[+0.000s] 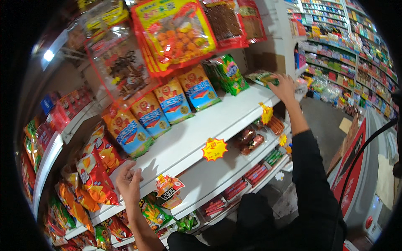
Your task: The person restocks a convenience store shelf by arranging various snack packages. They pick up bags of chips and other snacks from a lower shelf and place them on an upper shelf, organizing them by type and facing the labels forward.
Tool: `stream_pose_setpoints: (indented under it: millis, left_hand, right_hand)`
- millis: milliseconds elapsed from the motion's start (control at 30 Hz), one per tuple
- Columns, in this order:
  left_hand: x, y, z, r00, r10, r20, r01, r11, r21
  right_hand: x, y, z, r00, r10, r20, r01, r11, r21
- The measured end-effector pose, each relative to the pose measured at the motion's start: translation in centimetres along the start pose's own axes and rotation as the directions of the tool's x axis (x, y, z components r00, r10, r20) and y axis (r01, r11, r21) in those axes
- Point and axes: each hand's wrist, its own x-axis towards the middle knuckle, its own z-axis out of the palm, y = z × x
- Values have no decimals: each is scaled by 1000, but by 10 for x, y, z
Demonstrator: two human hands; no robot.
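My right hand is at the right end of the white upper shelf, its thumb and fingers around the edge of a green snack packet that lies flat there. My left hand hovers by the front of the same shelf, fingers apart and holding nothing. Beside it lean red potato chip bags. Orange-and-blue snack packets stand in a row along the back of the shelf. To their right is an upright green snack bag.
Large clear-and-red food packs hang above the shelf. Starburst price tags stick out from its edge. Sausage packs lie one shelf below, above boxes of red sticks. A red-and-grey appliance stands right; stocked shelves lie beyond.
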Motion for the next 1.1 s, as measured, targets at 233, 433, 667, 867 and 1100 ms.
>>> stream_pose_setpoints:
  millis: [233, 433, 667, 867, 1100]
  left_hand:
    - [2, 3, -2, 999, -16, 28, 15, 1000, 20]
    - [7, 16, -9, 986, -52, 159, 31, 990, 137]
    - [18, 23, -34, 890, -175, 420, 95, 974, 205]
    - [14, 20, -31, 898, -227, 377, 149, 963, 225]
    - [11, -1, -44, 905, -257, 338, 273, 962, 1]
  right_hand:
    - [-49, -98, -33, 1000, 6, -15, 5, 800, 600]
    - [-52, -172, -19, 885, -313, 343, 81, 831, 550]
    - [-44, -166, 2, 816, -368, 445, 201, 904, 378]
    - [-42, -164, 0, 841, -371, 393, 156, 863, 481]
    - [-43, -162, -4, 853, -173, 492, -197, 767, 611]
